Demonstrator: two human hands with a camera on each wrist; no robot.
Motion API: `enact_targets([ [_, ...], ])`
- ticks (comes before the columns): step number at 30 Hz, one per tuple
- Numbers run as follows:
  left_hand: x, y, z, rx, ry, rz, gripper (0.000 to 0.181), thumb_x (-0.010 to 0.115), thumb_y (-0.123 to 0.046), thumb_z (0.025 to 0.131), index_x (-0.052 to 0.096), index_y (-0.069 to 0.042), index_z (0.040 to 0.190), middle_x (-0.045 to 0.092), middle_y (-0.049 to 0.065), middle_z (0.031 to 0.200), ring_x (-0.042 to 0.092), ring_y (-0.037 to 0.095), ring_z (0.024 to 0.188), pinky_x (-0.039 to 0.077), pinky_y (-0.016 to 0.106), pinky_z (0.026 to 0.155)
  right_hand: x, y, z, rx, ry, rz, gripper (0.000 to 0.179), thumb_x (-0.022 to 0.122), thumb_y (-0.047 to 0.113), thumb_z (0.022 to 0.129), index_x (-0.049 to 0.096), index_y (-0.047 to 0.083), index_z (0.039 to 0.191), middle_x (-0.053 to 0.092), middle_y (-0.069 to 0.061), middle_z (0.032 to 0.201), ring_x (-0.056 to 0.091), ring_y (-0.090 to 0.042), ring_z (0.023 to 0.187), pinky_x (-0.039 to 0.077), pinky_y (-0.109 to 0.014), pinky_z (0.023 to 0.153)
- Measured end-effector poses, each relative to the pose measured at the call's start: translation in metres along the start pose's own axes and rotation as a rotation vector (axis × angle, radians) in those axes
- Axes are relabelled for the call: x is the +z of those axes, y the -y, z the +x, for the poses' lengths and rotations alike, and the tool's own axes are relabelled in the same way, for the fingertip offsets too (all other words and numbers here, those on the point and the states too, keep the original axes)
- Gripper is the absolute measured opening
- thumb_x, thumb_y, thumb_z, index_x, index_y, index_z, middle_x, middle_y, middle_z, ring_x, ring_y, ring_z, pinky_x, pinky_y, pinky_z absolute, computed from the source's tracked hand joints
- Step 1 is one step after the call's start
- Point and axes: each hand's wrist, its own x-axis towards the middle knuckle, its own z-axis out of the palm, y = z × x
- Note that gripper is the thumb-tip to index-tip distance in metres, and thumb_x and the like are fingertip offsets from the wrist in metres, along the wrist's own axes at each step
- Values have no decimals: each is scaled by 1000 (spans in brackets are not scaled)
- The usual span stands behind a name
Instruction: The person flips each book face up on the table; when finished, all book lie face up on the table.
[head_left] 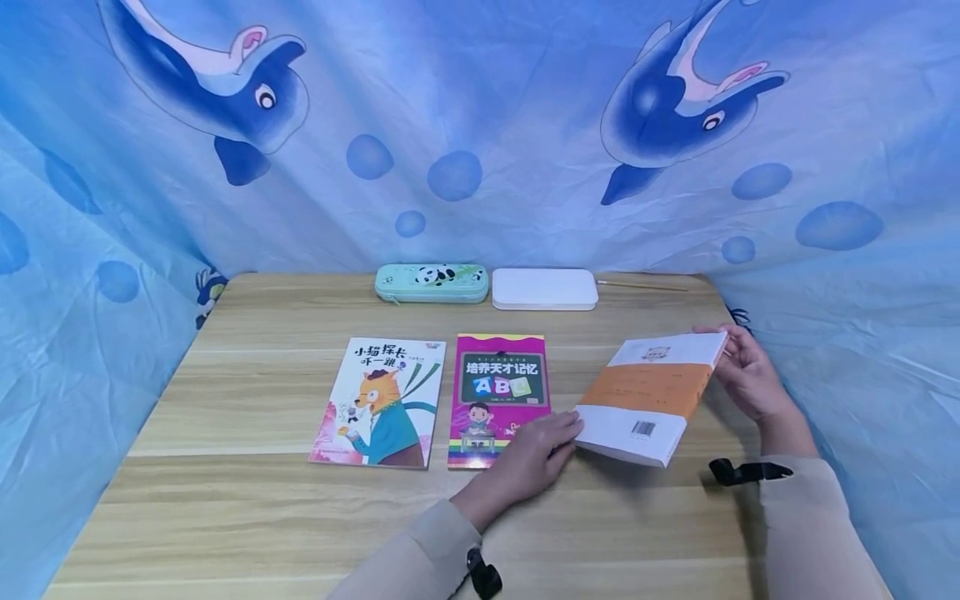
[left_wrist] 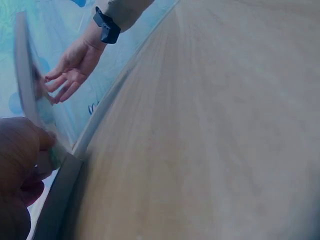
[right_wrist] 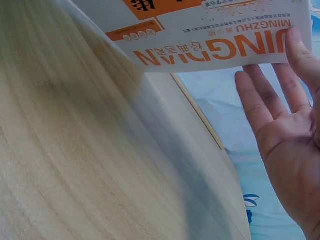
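Note:
A white-and-orange book (head_left: 651, 379) is held tilted above the right side of the table, back cover with a barcode facing up. My left hand (head_left: 536, 454) pinches its near left corner, partly over the pink ABC book (head_left: 498, 387). At the far right edge, my right hand (head_left: 752, 377) holds the book. The right wrist view shows the front cover (right_wrist: 215, 42) with orange lettering, the right thumb (right_wrist: 302, 55) lying against it and fingers reaching behind. In the left wrist view, the book (left_wrist: 27, 75) appears edge-on beside the left hand (left_wrist: 20, 165).
A picture book with a cartoon cat (head_left: 382, 404) lies left of the pink book. Along the back of the wooden table (head_left: 247, 375) sit a green panda pencil case (head_left: 431, 285), a white case (head_left: 544, 289) and a thin wooden stick (head_left: 648, 286). Blue dolphin-print cloth (head_left: 510, 100) hangs around.

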Motion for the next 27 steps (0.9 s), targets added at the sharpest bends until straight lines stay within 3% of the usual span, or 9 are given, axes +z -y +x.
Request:
enact_targets([
  [6,-10,-2,4,48,-101,-48,45,65,-9,99,56,-9,144,58,7,144,53,15,133,44,25,108,4,3,4,-30,-28,45,40,33,-21,100,46,1,131,62,-10,137,64,-17,118,58,-25,88],
  [12,-27,-6,9,3,-144,-133,47,63,-8,100,55,-14,146,60,4,141,57,15,129,47,24,103,14,10,15,-73,-63,64,33,38,-19,100,47,-3,127,67,-14,125,68,-22,114,57,-30,92],
  [15,-35,-8,10,-20,-155,-188,46,61,-9,101,55,-15,146,63,6,137,67,11,113,53,19,94,20,14,21,-88,-100,96,31,38,-21,99,48,-5,123,69,-15,117,70,-24,108,57,-32,93],
  [17,-39,-9,10,-29,-158,-226,46,61,-9,101,54,-13,147,68,9,130,68,6,93,56,15,82,24,18,23,-78,-138,88,31,39,-21,99,51,-3,121,71,-12,112,72,-21,103,57,-30,92],
  [20,-44,-9,10,-55,-159,-291,45,60,-9,102,54,-8,146,73,13,115,58,7,68,53,14,61,30,24,26,-29,-208,35,31,45,-19,98,54,1,120,72,-6,108,72,-14,97,58,-26,88],
  [23,-47,-8,10,-102,-153,-353,44,59,-12,103,53,-5,146,73,15,113,60,12,66,52,14,58,35,28,30,33,-258,-62,30,52,-14,98,56,6,119,73,0,106,72,-10,93,58,-23,83],
  [27,-50,-6,10,-148,-149,-395,46,58,-15,104,50,-7,148,68,13,128,71,19,88,56,18,71,41,31,36,90,-307,-171,27,59,-9,97,58,7,118,74,3,100,73,-7,87,59,-21,77],
])
